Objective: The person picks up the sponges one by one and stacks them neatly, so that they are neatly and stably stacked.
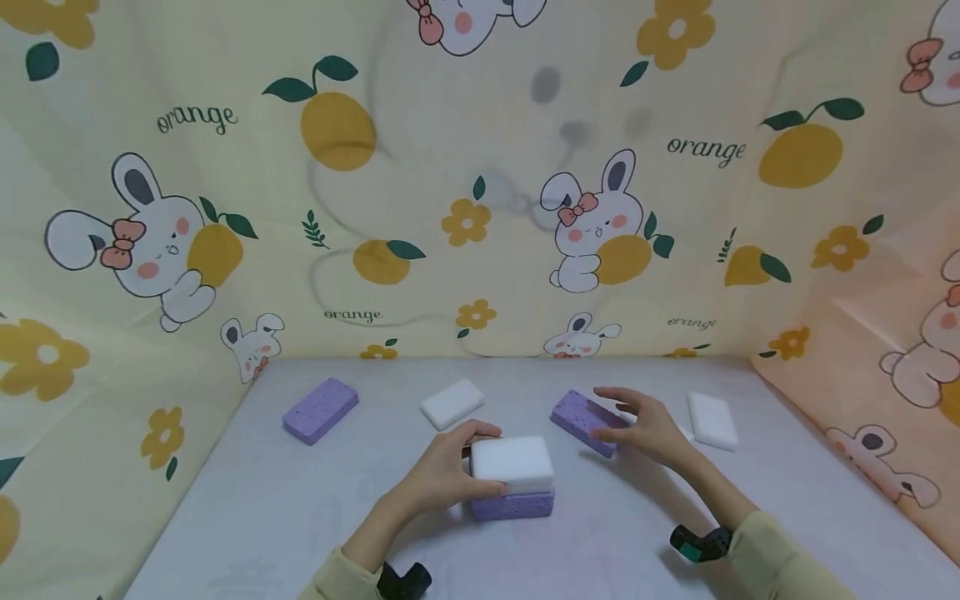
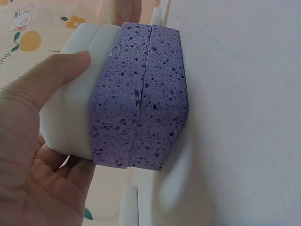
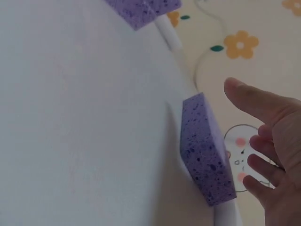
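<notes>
In the middle of the table stands a stack of sponges, with white sponges (image 1: 517, 460) on top of purple sponges (image 1: 516, 506). The left wrist view shows two purple layers (image 2: 162, 94) beneath two white ones. My left hand (image 1: 438, 473) grips the white part from the left, thumb on the near face and fingers round the far side. To the right, my right hand (image 1: 651, 429) hovers over a single purple sponge (image 1: 579, 418), thumb and fingers spread apart. In the right wrist view, a gap shows between that hand (image 3: 277, 136) and this sponge (image 3: 204, 150).
Another purple sponge (image 1: 321, 411) lies at the back left of the white table (image 1: 247, 492). One white sponge (image 1: 453, 404) lies behind the stack, and a second white sponge (image 1: 712, 421) lies at the right. A patterned cloth (image 1: 420, 200) encloses the back and sides.
</notes>
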### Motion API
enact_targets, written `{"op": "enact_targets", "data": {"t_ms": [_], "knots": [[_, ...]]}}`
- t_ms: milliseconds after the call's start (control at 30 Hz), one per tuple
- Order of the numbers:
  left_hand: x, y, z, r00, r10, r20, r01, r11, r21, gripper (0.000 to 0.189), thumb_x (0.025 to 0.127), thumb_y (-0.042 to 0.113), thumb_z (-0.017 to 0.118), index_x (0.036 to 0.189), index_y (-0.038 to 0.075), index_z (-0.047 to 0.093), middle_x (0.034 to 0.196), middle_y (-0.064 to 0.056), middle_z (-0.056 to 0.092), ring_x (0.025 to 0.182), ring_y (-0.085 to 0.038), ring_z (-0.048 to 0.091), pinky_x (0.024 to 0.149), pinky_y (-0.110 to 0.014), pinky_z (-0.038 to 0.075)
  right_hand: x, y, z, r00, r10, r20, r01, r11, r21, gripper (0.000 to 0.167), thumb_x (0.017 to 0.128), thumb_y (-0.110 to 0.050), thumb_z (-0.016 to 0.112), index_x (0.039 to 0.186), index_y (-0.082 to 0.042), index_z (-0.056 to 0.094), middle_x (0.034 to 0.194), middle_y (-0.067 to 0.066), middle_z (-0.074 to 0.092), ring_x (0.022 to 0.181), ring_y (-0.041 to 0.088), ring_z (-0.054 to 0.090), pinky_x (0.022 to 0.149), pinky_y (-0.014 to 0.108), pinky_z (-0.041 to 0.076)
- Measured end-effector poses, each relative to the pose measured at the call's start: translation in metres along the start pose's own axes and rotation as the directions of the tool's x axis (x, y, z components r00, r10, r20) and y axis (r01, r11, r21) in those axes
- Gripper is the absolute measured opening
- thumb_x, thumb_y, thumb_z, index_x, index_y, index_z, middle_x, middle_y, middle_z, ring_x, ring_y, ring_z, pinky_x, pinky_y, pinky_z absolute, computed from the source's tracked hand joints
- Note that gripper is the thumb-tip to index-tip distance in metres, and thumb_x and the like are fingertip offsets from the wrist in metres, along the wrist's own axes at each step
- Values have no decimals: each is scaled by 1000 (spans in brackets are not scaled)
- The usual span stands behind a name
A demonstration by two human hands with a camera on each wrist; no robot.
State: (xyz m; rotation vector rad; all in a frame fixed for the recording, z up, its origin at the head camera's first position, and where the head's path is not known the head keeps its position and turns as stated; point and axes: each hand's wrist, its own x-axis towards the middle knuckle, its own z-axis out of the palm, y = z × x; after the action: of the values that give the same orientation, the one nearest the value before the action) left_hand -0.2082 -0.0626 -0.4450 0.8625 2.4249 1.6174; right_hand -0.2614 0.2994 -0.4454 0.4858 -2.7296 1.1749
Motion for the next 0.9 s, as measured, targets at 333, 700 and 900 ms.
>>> {"op": "enact_targets", "data": {"t_ms": [333,700,900], "knots": [[0,-2,1,1000,-8,-4,8,1000,3,64,72,28,90,126,19,57,120,4,62,109,-17,60,91,-37,50,7,4,7,1000,-7,23,6,1000,21,75,71,-32,90,133,-4,58,134,18,56,119,47,53,98,57,45],[1,-2,1,1000,-7,-4,7,1000,2,64,71,28,90,126,18,58,120,4,62,109,-17,60,91,-37,51,8,14,14,999,29,40,-31,998,50,77,73,-33,89,135,-2,54,134,18,56,124,40,51,103,54,41],[1,-2,1,1000,-11,-5,11,1000,4,64,71,29,90,126,18,58,120,4,63,109,-17,60,90,-37,51,8,14,18,997,64,52,-67,996,59,80,72,-34,89,136,-5,53,136,15,55,126,35,49,106,54,37]]}}
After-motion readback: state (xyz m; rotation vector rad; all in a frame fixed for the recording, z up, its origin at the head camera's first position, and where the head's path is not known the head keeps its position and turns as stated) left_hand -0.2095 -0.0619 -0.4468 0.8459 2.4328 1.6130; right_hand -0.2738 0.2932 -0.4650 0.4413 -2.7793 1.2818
